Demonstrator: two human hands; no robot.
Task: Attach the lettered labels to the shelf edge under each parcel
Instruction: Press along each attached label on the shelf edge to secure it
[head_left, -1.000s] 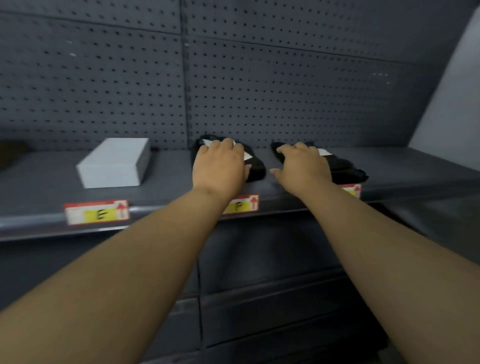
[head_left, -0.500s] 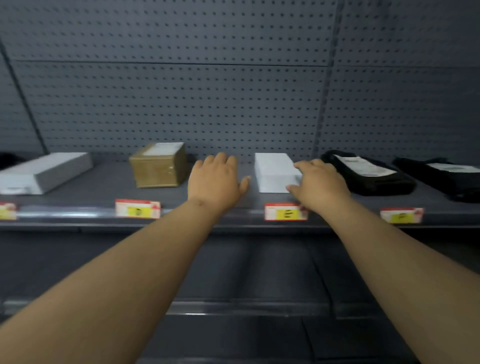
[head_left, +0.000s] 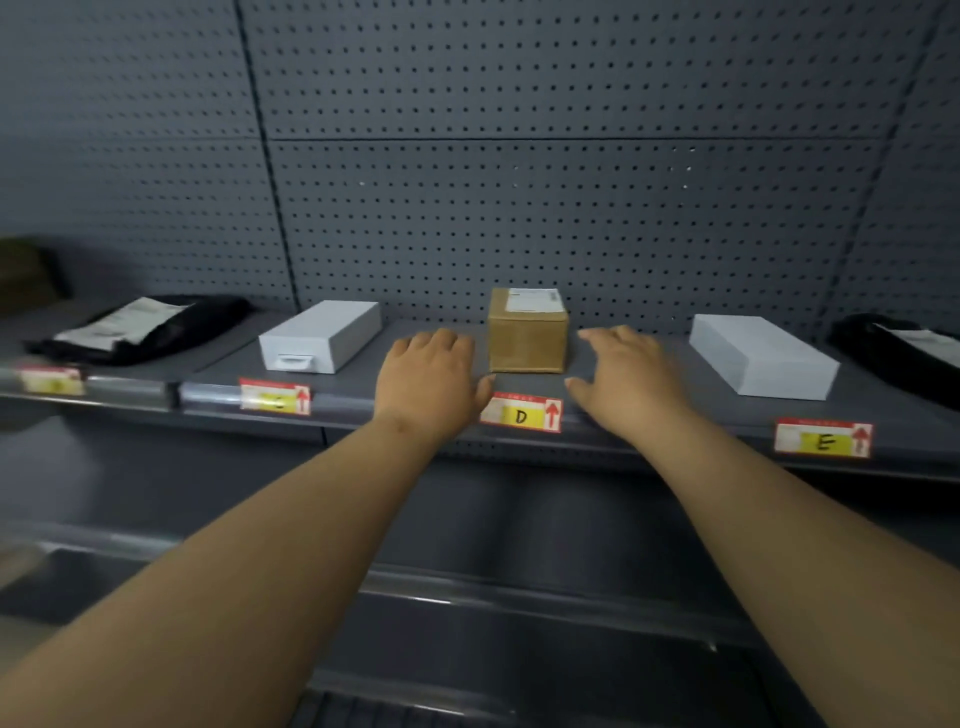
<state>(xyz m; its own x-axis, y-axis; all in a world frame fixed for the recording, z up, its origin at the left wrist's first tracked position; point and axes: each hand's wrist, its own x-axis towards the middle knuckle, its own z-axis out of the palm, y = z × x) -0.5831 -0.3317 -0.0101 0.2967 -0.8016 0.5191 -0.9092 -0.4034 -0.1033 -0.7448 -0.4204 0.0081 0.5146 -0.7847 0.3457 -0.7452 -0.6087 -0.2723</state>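
A small brown cardboard parcel (head_left: 527, 332) stands mid-shelf, above the label marked D (head_left: 522, 414) on the shelf edge (head_left: 675, 441). My left hand (head_left: 428, 382) hovers just left of this box, palm down, fingers apart, holding nothing. My right hand (head_left: 626, 382) is spread open just right of it, also holding nothing. A white box (head_left: 322, 338) sits above a blurred label (head_left: 275, 397). Another white box (head_left: 761, 356) sits above the label marked E (head_left: 823, 440). A black bag parcel (head_left: 140, 327) lies far left over a blurred label (head_left: 52, 381).
A second black bag (head_left: 904, 348) lies at the right edge. Grey pegboard (head_left: 519, 182) backs the shelf. A lower shelf rail (head_left: 519, 597) runs beneath my forearms. A dark brownish object (head_left: 26, 275) sits at the far left.
The view and both hands have shifted left along the shelf: from the black bags, past the white box at E, to either side of the brown box at D.
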